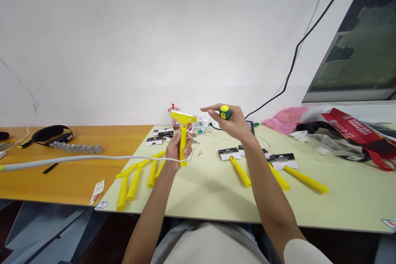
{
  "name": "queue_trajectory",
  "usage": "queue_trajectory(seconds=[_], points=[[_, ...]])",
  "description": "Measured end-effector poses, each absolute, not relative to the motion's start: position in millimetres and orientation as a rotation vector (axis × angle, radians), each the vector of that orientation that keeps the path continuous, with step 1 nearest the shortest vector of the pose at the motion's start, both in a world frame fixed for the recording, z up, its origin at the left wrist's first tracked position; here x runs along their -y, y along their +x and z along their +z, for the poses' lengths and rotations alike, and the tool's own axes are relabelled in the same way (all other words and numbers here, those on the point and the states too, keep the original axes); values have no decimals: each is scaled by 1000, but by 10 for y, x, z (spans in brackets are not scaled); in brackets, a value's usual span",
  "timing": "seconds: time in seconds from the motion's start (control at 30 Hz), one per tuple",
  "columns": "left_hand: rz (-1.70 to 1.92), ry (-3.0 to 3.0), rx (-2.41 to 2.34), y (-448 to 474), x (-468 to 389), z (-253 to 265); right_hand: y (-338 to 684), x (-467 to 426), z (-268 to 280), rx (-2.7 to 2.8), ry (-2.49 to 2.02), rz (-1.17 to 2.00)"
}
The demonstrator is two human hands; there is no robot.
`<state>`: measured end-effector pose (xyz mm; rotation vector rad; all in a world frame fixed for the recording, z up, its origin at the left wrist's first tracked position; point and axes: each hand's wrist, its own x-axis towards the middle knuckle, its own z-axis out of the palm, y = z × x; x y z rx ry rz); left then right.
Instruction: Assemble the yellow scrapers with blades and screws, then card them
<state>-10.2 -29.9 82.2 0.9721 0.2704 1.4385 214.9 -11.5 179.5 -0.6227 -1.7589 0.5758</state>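
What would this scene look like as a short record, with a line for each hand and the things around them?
Left hand: grips a yellow tool, head upward
Right hand: holds a green-and-yellow handle, its end facing the camera
Cable: white, crossing by the left wrist
Pale table, left: more yellow tools
Pale table, right: yellow handles beside black-and-white cards
Far right: crumpled pink plastic, red bag

The scraper [183, 140] looks smooth plastic to me, edged in shiny metal; the cards [228, 152] are printed paper, the pink bag [284, 120] crinkled thin plastic, the counter [210, 200] smooth and matt.
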Motion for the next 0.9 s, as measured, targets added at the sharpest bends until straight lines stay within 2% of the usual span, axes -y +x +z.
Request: queue_trajectory(seconds=[0.13,0.27,0.33,0.47,0.67,0.73,0.83,0.9], points=[[1499,1027,-348,-129,265,746,2130,45,1718,1749,-659,507],[1609,1209,-641,-143,106,638,2096,-56,1398,1695,-817,550],[1632,1345,-792,-113,19,586,2070,-110,1160,1665,-913,691],[1581,1712,-908,44,-68,493,1984,-219,686,1492,-942,1171],[1266,2196,-902,-102,-307,445,2025,-350,333,993,-735,1376],[1166,2216,-1154,-399,-545,473,2113,-382,294,866,-704,1375],[858,1951,-1973,-961,-918,485,2242,-428,254,754,-629,1364],[758,1773,-2229,-1312,-1080,422,2293,-458,230,714,-583,1361]])
